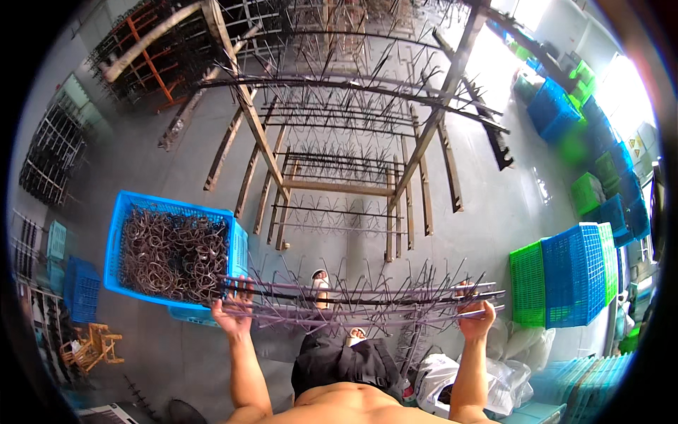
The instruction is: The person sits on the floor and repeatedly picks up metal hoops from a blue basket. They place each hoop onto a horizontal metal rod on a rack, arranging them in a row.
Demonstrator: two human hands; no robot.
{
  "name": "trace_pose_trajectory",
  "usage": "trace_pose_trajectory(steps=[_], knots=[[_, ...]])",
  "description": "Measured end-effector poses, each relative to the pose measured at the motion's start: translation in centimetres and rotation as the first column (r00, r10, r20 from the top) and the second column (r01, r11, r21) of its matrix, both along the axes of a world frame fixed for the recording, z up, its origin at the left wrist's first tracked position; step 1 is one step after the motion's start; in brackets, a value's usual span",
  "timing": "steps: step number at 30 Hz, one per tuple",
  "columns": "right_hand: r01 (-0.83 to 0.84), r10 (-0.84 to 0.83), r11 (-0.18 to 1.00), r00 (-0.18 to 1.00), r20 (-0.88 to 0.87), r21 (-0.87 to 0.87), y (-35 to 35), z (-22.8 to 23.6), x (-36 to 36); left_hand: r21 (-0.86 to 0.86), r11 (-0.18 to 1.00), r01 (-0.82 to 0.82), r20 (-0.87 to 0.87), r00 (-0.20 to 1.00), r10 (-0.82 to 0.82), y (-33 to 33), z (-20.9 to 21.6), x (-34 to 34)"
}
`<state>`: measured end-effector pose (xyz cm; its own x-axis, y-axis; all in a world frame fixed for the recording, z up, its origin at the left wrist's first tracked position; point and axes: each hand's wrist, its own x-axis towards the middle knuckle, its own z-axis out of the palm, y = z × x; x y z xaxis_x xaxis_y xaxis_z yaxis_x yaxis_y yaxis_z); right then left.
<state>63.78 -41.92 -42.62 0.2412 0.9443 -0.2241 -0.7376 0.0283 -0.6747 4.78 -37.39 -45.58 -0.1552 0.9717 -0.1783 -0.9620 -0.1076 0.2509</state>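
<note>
Several long purple-grey and dark bars with thin wire hooks sticking out all along them (367, 300) stretch across in front of my body. At their left end my left hand (233, 314) is wrapped round them, close to a blue crate. Near the right end my right hand (478, 318) grips the same bundle. The bars lie roughly level, side by side, above my feet. The blue crate (113, 244) on the left holds a heap of brown curved metal pieces (173, 247).
Ahead stands a tall rack (339, 188) with notched side arms, carrying more hooked bars. Green and blue crates (575, 275) stand at the right, with white plastic bags (505, 381) nearer me. A small wooden stool (92, 348) is at the left. An orange-framed rack (148, 60) stands farther back.
</note>
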Motion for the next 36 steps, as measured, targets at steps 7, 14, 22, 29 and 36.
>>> trace_pose_trajectory(steps=[7, 14, 22, 29, 36], knots=[[0.138, -0.202, 0.942, 0.961, -0.191, -0.305, 1.6, -17.3, -3.5, -0.319, 0.947, -0.038, 0.081, 0.994, 0.067, 4.4, -14.2, -2.5], [0.176, -0.266, 0.906, 0.944, -0.194, -0.384, 10.8, -32.4, -6.6, -0.324, 0.945, -0.037, 0.119, 0.99, 0.079, 13.5, -30.7, -5.3], [0.121, -0.247, 0.937, 0.893, -0.377, -0.328, 13.6, -44.3, -7.1, -0.329, 0.943, -0.041, 0.009, 0.999, 0.046, 15.6, -38.3, -6.0], [0.054, -0.209, 0.934, 0.885, -0.416, -0.353, 4.9, -47.4, -2.9, -0.195, 0.965, 0.177, -0.011, 0.983, -0.182, 12.8, -38.9, -4.4], [0.293, -0.509, 0.785, 0.807, -0.299, -0.546, -8.6, -43.0, -0.1, -0.333, 0.876, 0.348, -0.062, 0.919, -0.388, 12.9, -37.9, 5.0]])
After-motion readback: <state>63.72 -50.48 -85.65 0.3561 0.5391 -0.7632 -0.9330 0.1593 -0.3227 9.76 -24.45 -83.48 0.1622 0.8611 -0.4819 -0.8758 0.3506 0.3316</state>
